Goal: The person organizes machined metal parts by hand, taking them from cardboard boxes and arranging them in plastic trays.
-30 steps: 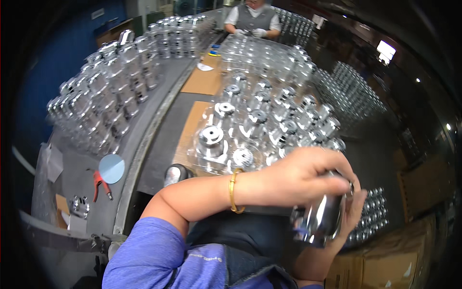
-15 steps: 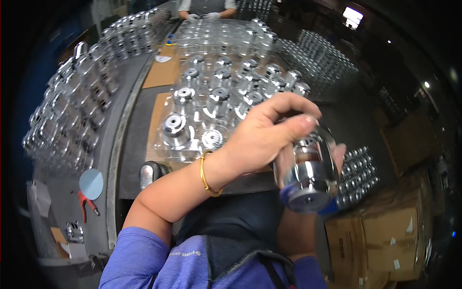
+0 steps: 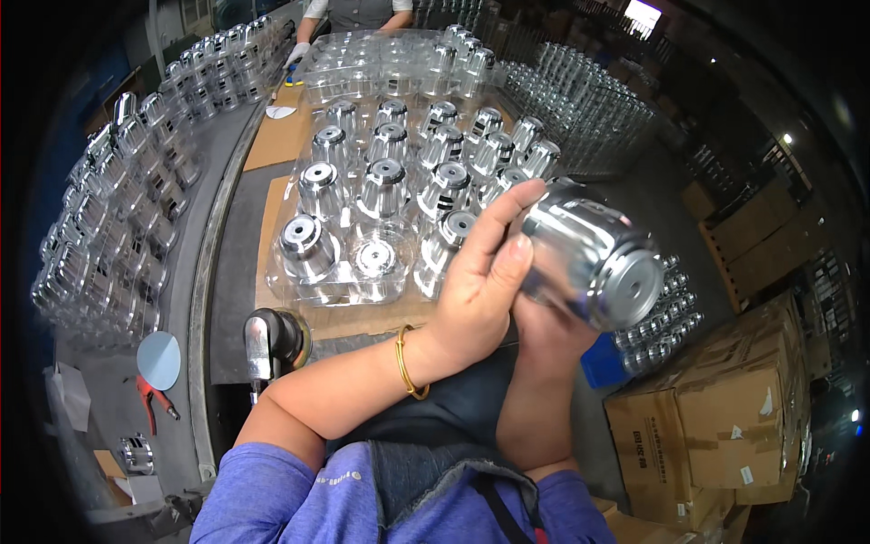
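Note:
A shiny chrome metal cup is held between my two hands, tilted with its round stepped end facing lower right. My left hand presses on its left side, fingers along the top and thumb against the wall. My right hand supports it from below, its fingers mostly hidden behind the cup. To the left of my hands, a clear plastic tray holds rows of similar chrome cups standing upright. Beside my left forearm lies a hand-held disc sander, touched by neither hand.
Stacked trays of chrome cups line the left bench, near a pale blue disc and a red-handled air gun. Cardboard boxes and a blue bin stand at right. A co-worker stands beyond the far trays.
The cup has turned and tipped so its end faces more to the right. My right hand has shifted from its right side to underneath. The co-worker's gloved hand has moved left.

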A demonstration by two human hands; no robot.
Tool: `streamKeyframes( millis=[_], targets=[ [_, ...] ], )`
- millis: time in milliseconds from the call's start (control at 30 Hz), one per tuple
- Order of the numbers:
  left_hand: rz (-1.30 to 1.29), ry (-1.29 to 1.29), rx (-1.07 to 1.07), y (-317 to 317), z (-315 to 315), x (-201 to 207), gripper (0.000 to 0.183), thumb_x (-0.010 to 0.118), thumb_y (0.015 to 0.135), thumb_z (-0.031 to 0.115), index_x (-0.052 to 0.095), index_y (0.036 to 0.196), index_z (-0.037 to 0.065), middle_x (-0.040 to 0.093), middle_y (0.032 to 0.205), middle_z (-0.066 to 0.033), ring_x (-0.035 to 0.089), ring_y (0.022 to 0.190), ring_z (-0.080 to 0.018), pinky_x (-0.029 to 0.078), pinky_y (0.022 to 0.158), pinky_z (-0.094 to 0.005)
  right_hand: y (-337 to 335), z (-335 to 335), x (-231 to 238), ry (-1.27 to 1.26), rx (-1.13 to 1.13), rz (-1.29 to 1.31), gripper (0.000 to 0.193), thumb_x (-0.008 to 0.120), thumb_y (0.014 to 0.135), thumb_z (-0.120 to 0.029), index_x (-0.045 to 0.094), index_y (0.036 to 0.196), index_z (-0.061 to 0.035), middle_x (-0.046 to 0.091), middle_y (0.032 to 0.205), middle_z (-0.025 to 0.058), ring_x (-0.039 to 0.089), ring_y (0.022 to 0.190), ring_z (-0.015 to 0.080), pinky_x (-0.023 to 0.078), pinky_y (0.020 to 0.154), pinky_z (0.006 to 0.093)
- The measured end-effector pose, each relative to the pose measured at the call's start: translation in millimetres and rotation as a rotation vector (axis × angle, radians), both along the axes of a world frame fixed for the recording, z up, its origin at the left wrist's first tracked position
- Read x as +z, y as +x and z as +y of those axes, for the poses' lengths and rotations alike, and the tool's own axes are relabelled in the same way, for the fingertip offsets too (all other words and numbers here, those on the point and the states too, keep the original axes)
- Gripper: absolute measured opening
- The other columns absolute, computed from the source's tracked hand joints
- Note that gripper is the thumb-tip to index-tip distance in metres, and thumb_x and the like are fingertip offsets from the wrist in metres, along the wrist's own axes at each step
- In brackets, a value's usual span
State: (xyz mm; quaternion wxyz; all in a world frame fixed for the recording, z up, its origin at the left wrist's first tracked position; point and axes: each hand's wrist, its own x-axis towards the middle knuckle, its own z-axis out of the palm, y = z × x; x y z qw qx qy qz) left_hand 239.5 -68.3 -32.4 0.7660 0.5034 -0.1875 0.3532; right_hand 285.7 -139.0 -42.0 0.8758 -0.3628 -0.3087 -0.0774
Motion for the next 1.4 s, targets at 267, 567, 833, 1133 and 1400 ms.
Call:
streamKeyframes(
  millis=[267, 567, 833, 1133, 1400],
  targets=[
    [0.008, 0.03, -0.147, -1, -7, -4, 0.082, 0.051, 0.085, 0.005, -0.007, 0.142, 0.004, 0.015, 0.143, -0.0174, 0.021, 0.132, -0.0245, 0.018, 0.107, -0.0354, 8, -5, 10, 0.24, 0.393, 0.348, 0.04, 0.046, 0.089, -0.028, 0.048, 0.118, -0.0004, 0.054, 0.117, 0.0116, 0.05, 0.112, 0.0237, 0.04, 0.097, 0.0408],
    [0.011, 0.098, -0.016, -2, -1, -10, 0.091, 0.058, 0.077, 0.002, -0.005, 0.142, 0.005, 0.018, 0.142, -0.0152, 0.022, 0.132, -0.0251, 0.018, 0.108, -0.0381, 7, 0, 8, 0.541, 0.756, 0.506, 0.041, 0.043, 0.091, -0.034, 0.05, 0.118, -0.0043, 0.053, 0.119, 0.0105, 0.05, 0.112, 0.0251, 0.038, 0.098, 0.0433],
    [-0.07, 0.232, 0.084, -11, -5, -11, 0.086, 0.056, 0.079, -0.003, -0.002, 0.142, 0.003, 0.015, 0.143, -0.0131, 0.023, 0.131, -0.0225, 0.021, 0.107, -0.0359, 6, -1, -8, 0.562, 0.869, 0.442, 0.052, 0.051, 0.087, -0.042, 0.045, 0.125, -0.0077, 0.049, 0.124, 0.0095, 0.045, 0.117, 0.0271, 0.035, 0.1, 0.0446],
    [-0.081, 0.193, 0.034, -15, 1, -11, 0.077, 0.049, 0.079, -0.009, 0.007, 0.142, 0.002, 0.015, 0.146, -0.0126, 0.025, 0.132, -0.0224, 0.026, 0.106, -0.0333, 2, 4, -7, 0.699, 1.128, 0.508, 0.055, 0.053, 0.086, -0.043, 0.043, 0.127, -0.0073, 0.046, 0.128, 0.0109, 0.045, 0.117, 0.0275, 0.034, 0.101, 0.0444],
    [0.089, 0.153, -0.27, -57, 44, -4, 0.058, 0.049, 0.087, -0.005, 0.024, 0.14, 0.001, 0.032, 0.141, -0.0129, 0.037, 0.127, -0.0208, 0.029, 0.105, -0.0345, 31, -33, -34, 0.026, 1.22, 0.246, 0.048, 0.042, 0.093, -0.035, 0.037, 0.13, -0.0044, 0.04, 0.132, 0.0117, 0.041, 0.12, 0.0238, 0.033, 0.102, 0.0386]
  ],
)
